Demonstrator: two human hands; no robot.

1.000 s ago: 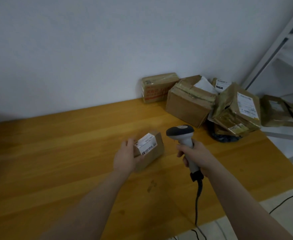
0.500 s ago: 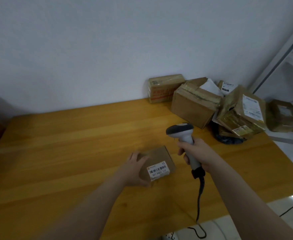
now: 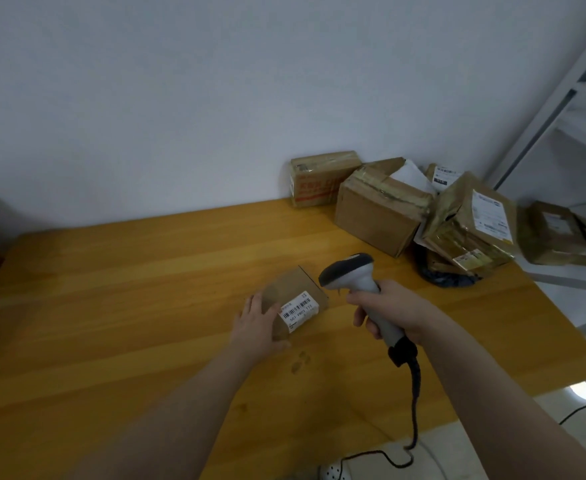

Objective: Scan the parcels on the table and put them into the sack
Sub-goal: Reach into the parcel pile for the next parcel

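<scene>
- Left fingers (image 3: pixel 255 301) lie along the left side of the small parcel (image 3: pixel 295 292), with the thumb at its near edge. The left hand (image 3: pixel 255 323) clasps that corner and keeps the parcel flat on the tabletop (image 3: pixel 146 289).
- Right fingers (image 3: pixel 360 318) are wrapped round the handle of the scanner (image 3: pixel 350 271), whose head hangs over the parcel's right corner.
- To scan well, we would keep our thumb off the barcode label (image 3: pixel 298 310) (it sits just beside it), tip the head down onto the bars, and hold the parcel still.
- The unscanned pile of parcels (image 3: pixel 381 216) waits at the far right of the tabletop. The sack is out of view.
- A second ago the parcel was tilted up in the left hand, showing another label. Half a second ago it lay barcode up, and the scanner head has since closed in on it.
</scene>
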